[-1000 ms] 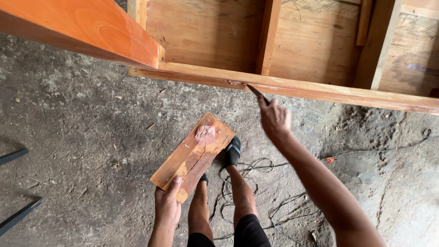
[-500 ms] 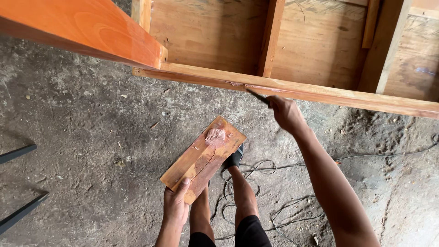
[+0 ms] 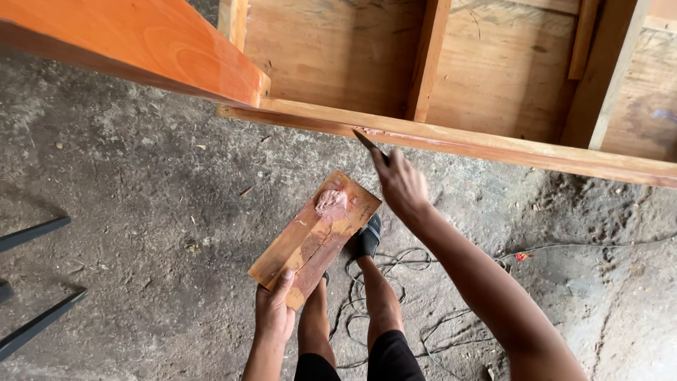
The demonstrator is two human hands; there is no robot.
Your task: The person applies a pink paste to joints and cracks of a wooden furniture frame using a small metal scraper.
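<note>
Right hand (image 3: 403, 185) grips putty knife (image 3: 369, 145) | blade touches frame rail (image 3: 493, 144)

Rough grey concrete floor (image 3: 141, 183), dusty and littered with wood chips.
Loops of thin dark cable (image 3: 395, 282) lying at 5 o'clock, a small red scrap (image 3: 521, 257) at 4 o'clock, two dark metal bars (image 3: 35, 321) resting at 8 o'clock.

Right hand (image 3: 402, 185) pressing putty knife (image 3: 369, 144) to wooden rail (image 3: 493, 147), left hand (image 3: 273, 314) holding board (image 3: 315, 237)

Open floor (image 3: 141, 183) left; wooden rail (image 3: 493, 144) barring ahead.
</note>
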